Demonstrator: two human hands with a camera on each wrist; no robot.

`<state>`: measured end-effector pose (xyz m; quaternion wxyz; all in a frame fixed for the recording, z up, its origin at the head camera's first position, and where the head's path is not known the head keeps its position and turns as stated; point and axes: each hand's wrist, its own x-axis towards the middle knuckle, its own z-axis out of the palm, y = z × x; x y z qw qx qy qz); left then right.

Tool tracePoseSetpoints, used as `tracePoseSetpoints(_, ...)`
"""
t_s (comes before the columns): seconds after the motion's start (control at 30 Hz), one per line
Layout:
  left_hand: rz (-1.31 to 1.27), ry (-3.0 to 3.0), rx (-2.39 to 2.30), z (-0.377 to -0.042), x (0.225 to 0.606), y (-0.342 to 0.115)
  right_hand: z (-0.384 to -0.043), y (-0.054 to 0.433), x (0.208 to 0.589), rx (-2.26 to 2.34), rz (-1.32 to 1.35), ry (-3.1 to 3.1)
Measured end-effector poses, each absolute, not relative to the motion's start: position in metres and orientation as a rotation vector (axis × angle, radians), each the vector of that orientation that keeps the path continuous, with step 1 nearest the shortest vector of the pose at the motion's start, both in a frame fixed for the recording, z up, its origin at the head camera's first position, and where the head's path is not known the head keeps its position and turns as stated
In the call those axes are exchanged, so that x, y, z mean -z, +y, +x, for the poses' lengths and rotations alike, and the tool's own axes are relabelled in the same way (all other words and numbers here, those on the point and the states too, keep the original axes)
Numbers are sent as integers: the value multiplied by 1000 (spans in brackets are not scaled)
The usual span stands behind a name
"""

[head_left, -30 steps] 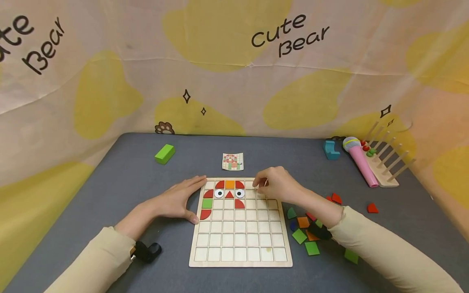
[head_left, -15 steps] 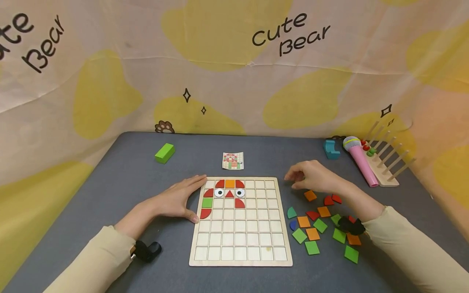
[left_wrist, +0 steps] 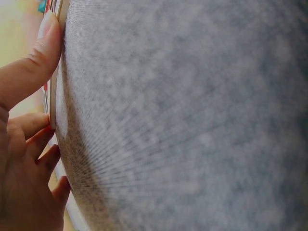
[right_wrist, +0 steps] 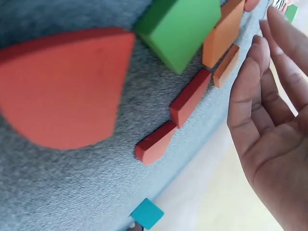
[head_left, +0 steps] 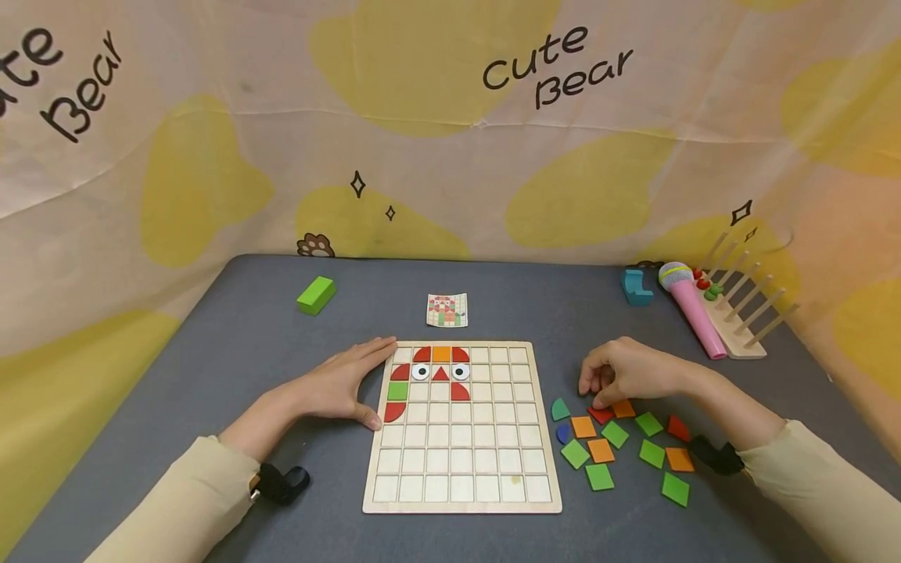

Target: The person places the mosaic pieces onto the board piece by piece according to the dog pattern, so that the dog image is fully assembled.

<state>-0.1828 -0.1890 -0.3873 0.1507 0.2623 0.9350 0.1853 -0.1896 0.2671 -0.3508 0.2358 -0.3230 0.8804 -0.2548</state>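
My left hand (head_left: 331,391) spreads along the left edge of a wooden grid board (head_left: 462,507), its thumb and fingertips touching the rim. In the left wrist view, the left hand (left_wrist: 31,130) meets the board's side with several fingers. On the board sit red quarter-round tiles (head_left: 396,411), a green square tile (head_left: 397,391), an orange square (head_left: 441,354) and two eye tiles (head_left: 420,372). My right hand (head_left: 637,371), fingers loosely curled, hovers over loose tiles, thumb tip close above a red tile (head_left: 602,416). Nothing shows between the right hand's fingers (right_wrist: 250,91) in the right wrist view.
Green square tiles (head_left: 600,477), orange squares (head_left: 583,426) and a blue tile (head_left: 564,433) lie scattered right of the board. Behind it is a pattern card (head_left: 446,310). A green block (head_left: 317,295), teal block (head_left: 637,289), pink microphone (head_left: 700,320) and peg stand (head_left: 739,336) stand farther back.
My right hand has moved from over the board's upper right corner rightward and down toward the loose tiles. My left hand has stayed at the board's edge.
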Motion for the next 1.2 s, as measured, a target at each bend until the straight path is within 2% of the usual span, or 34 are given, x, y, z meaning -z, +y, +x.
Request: tracePoseSetpoints(1.2,748,2681,-534,-181,387,-189,-187,263,352,618,-863,2366)
